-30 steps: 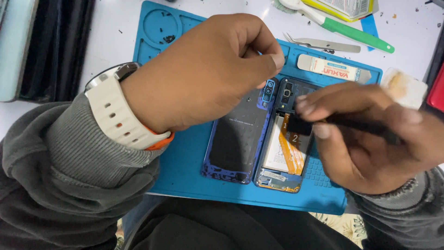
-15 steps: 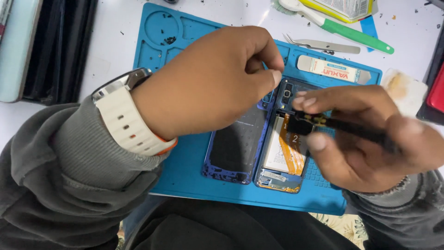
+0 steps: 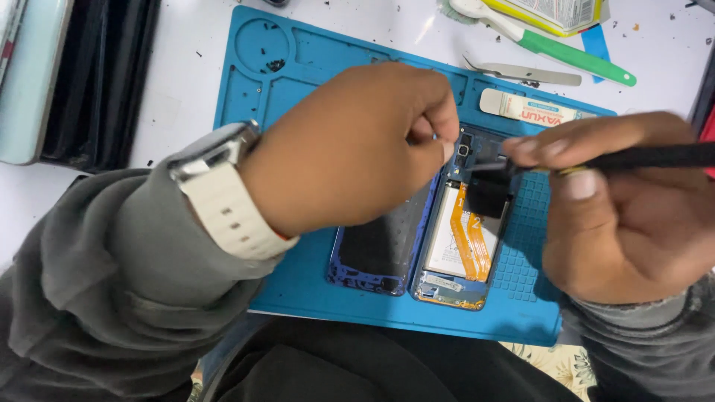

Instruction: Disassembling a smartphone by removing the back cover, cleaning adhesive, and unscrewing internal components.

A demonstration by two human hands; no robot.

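Note:
An opened phone [image 3: 460,257] lies on a blue repair mat [image 3: 313,52], showing its white battery, orange flex cables and a camera module at the top. Beside it on the left lies its dark back cover [image 3: 376,249] with a blue rim. My left hand [image 3: 350,149], with a white watch on the wrist, has its fingertips pinched at the phone's top edge; what they pinch is hidden. My right hand [image 3: 625,216] holds a black rod-shaped tool [image 3: 648,156] whose tip lifts a small black part [image 3: 488,190] over the phone's upper half.
Metal tweezers [image 3: 529,73], a white flat pry tool [image 3: 525,110] and a green-handled brush [image 3: 566,48] lie near the mat's far edge. A yellow packet [image 3: 555,11] sits at the top. Dark flat panels [image 3: 97,74] lie at the left on the white table.
The view has moved closer. My right hand has shifted to the right, and the tool's tip has raised the black part off the phone. My left hand stays pinched at the phone's top.

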